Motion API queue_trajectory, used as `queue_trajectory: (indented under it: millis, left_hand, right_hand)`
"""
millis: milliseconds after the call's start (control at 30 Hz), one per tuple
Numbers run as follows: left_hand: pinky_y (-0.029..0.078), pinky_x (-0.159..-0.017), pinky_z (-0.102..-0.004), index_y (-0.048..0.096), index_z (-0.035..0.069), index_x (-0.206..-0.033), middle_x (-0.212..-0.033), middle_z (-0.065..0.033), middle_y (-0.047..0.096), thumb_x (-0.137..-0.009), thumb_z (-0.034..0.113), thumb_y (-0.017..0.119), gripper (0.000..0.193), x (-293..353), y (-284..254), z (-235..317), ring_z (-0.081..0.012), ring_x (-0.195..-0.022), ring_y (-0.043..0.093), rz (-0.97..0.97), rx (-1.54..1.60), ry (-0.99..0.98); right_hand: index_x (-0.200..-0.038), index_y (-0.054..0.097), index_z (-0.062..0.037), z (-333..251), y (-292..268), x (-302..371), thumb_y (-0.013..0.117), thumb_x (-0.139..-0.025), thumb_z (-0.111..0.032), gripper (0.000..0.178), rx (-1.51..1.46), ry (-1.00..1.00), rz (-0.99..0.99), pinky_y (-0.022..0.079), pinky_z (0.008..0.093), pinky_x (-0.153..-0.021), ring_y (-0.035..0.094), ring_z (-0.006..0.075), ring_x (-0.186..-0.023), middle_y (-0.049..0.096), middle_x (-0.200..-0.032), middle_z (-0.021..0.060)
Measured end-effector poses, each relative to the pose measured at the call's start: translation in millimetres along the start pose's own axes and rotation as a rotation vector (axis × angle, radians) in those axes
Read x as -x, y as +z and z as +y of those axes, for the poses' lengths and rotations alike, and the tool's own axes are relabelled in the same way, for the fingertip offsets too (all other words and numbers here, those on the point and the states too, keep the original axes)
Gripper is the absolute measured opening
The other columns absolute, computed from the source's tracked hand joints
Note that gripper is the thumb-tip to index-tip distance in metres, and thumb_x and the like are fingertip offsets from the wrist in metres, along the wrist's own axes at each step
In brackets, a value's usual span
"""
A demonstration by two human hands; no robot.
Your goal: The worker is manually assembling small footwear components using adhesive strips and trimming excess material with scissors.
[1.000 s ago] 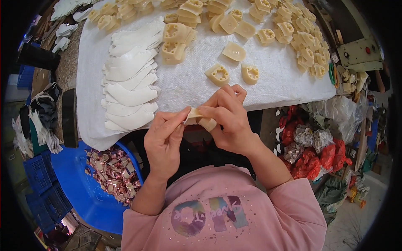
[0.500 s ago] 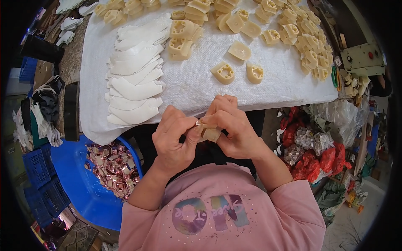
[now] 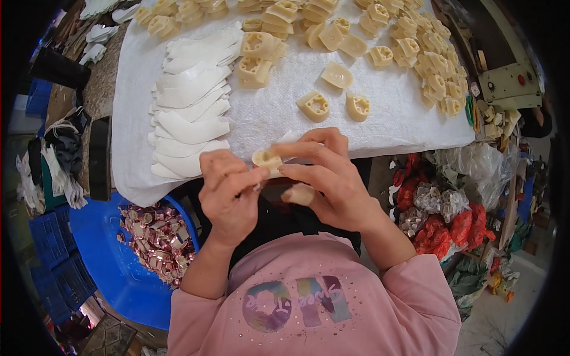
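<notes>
A cream plastic shoe heel [image 3: 267,158] is between my two hands, just off the table's near edge, its rounded, hollowed end facing up. My left hand [image 3: 230,193] has its thumb and fingers closed on the heel's left and lower side. From the right, the fingertips of my right hand [image 3: 332,178] press against the heel; its index finger is motion-blurred. Whether a white strip is also in the fingers I cannot tell. Nearest on the table lie loose heels [image 3: 357,107] and, to the left, an overlapping row of white curved pieces [image 3: 190,126].
White woven cloth [image 3: 261,115] covers the table. Many more heels [image 3: 436,83] are heaped along its far and right sides. A blue tub [image 3: 98,237] with pink metallic wrapped pieces [image 3: 157,237] stands low at left. Red and clear plastic bags [image 3: 436,231] lie at right.
The heel has moved up and left and turned, so its hollowed end now shows. My left hand shifted slightly left, and my right fingers have spread from their tight pinch.
</notes>
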State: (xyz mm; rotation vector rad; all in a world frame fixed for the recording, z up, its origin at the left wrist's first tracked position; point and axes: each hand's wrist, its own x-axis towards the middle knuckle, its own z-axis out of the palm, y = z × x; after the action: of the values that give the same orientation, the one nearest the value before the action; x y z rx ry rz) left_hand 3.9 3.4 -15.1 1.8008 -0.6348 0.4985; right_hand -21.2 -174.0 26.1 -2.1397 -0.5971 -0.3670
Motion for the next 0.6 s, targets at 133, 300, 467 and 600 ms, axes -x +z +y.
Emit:
queue_trajectory:
  millis: [133,300,467,600]
  left_hand:
    - [0.037,-0.061,-0.0286,0.066,0.01,-0.081,-0.073,-0.0018,0.046,-0.058,-0.01,0.072,0.031,-4,-6,1,-0.0205,-0.073,0.044,0.027,0.059,-0.015]
    - [0.043,-0.068,-0.0304,0.063,0.007,-0.086,-0.09,-0.0109,0.049,-0.07,-0.008,0.067,0.023,-2,2,11,-0.0232,-0.079,0.049,0.075,0.251,0.009]
    - [0.05,-0.069,-0.0334,0.058,0.002,-0.086,-0.092,-0.0143,0.056,-0.072,-0.008,0.064,0.018,0,4,19,-0.029,-0.086,0.059,-0.103,0.385,-0.063]
    - [0.049,-0.064,-0.0318,0.057,0.0,-0.083,-0.086,-0.0128,0.056,-0.065,-0.009,0.065,0.021,-4,7,14,-0.0265,-0.079,0.058,-0.18,0.132,0.147]
  right_hand:
    - [-0.096,0.06,-0.0057,-5,-2,6,0.072,-0.071,-0.009,0.028,-0.036,0.078,0.186,0.043,0.0338,-0.074,0.053,0.0262,-0.086,0.056,-0.108,0.0123]
    - [-0.106,0.054,0.0,-2,28,34,0.059,-0.088,-0.015,0.023,-0.869,0.636,0.298,0.046,0.0263,-0.077,0.058,0.0139,-0.086,0.06,-0.1,0.0095]
    - [-0.106,0.051,0.0045,0,30,35,0.05,-0.093,-0.015,0.024,-1.061,0.674,0.384,0.049,0.0316,-0.085,0.06,0.0169,-0.092,0.059,-0.103,0.0106]
    - [-0.107,0.052,0.0047,-1,25,41,0.048,-0.094,-0.014,0.024,-1.165,0.714,0.378,0.05,0.0324,-0.084,0.06,0.017,-0.092,0.059,-0.102,0.011]
